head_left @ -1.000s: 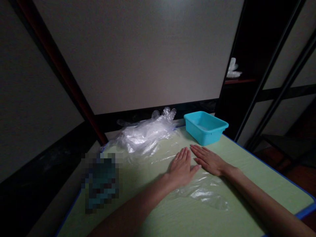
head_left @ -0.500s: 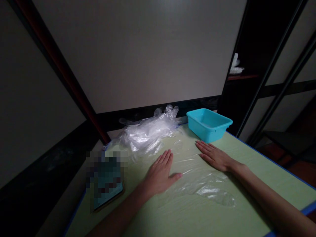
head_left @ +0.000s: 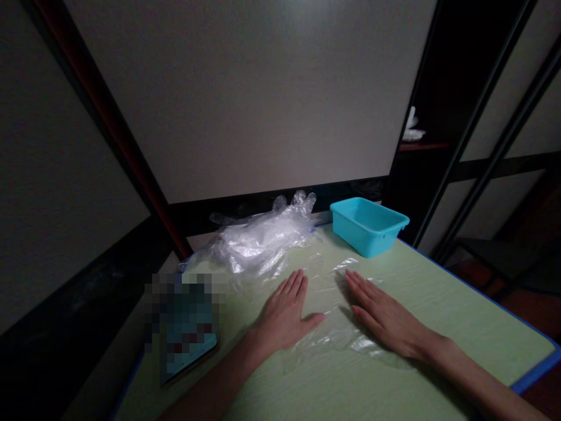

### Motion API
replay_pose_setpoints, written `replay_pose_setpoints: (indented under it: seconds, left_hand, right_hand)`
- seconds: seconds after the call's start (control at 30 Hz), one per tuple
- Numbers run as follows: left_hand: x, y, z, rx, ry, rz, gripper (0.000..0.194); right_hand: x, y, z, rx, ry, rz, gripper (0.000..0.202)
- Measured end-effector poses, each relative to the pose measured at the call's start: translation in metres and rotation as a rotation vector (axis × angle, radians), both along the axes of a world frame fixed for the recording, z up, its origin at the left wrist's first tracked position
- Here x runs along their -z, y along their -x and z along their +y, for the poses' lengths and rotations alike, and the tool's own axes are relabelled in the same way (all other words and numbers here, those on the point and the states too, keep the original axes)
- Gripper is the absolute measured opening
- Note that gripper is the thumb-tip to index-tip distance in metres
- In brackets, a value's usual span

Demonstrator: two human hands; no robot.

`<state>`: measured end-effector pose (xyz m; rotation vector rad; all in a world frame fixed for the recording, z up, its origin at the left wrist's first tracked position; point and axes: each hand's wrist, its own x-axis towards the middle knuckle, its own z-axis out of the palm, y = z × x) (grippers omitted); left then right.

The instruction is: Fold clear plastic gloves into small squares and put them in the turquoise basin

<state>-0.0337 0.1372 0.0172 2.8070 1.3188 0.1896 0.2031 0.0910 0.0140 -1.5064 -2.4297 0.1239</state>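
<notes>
My left hand (head_left: 287, 313) lies flat, fingers together and thumb out, on a clear thin plastic glove (head_left: 326, 339) spread over the table. To its right, my right hand (head_left: 385, 316) is stretched out above the same glove, fingers straight. A shadow shows beside that hand; whether it touches the plastic I cannot tell. Part of the glove is hidden under both hands. Beyond my left hand sits a crumpled pile of clear plastic gloves (head_left: 263, 237), some of their fingers sticking up at the back.
A turquoise plastic basin (head_left: 370, 231) stands at the table's far right. At the left is a tablet-like device (head_left: 188, 345), partly blurred out. The pale green table (head_left: 456, 316) has blue edging and meets a cabinet panel (head_left: 272, 111) behind it.
My right hand has come back toward me from near the basin, and the plastic beneath it has shifted and wrinkled. My left hand stays in place. The view has tilted slightly.
</notes>
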Motion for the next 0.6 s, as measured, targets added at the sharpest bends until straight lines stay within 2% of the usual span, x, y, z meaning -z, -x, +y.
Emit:
replay_pose_setpoints:
  seconds: [0.1,0.33,0.6]
  left_hand:
    - [-0.001,0.0,0.0,0.004,0.002,0.006,0.08]
    - [0.002,0.0,0.002,0.009,0.004,0.0,0.081]
    - [0.001,0.001,0.0,-0.004,0.017,0.014,0.081]
  right_hand:
    - [0.006,-0.003,-0.011,-0.012,-0.007,-0.087,0.06]
    - [0.01,-0.038,-0.019,-0.026,-0.058,-0.193,0.073]
    - [0.015,-0.04,-0.019,-0.08,-0.135,-0.205,0.084]
